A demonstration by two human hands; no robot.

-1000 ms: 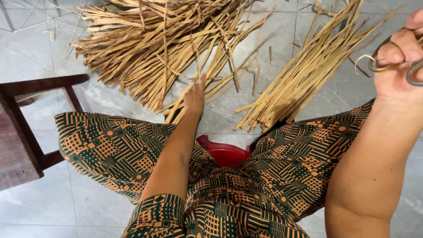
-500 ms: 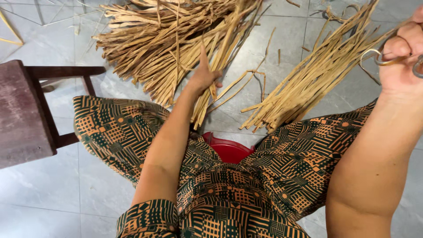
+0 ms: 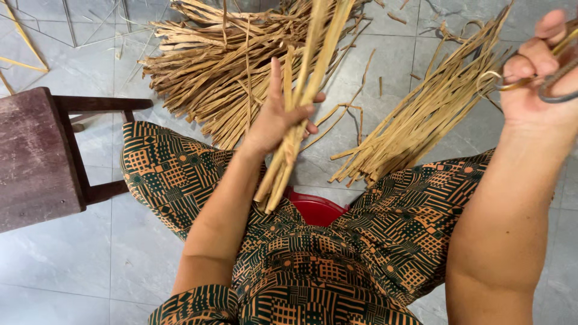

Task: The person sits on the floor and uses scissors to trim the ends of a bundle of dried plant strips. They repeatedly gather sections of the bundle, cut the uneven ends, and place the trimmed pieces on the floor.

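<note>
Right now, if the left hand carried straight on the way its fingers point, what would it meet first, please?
The left hand, holding a few straw strips, points up-frame toward the large straw pile on the floor; that probably comes first, though depth is unclear.

Stool (image 3: 36,150) left, straw piles (image 3: 229,66) ahead, tub (image 3: 316,207) between knees

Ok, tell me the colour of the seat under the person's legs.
Red plastic seat, shown in the head view.

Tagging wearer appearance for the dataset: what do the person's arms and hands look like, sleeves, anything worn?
Both forearms are bare, no gloves. The left hand and right hand show no rings or watch that I can see. A short sleeve shows on the left arm: dark green and orange geometric print, matching the garment over the lap.
</note>
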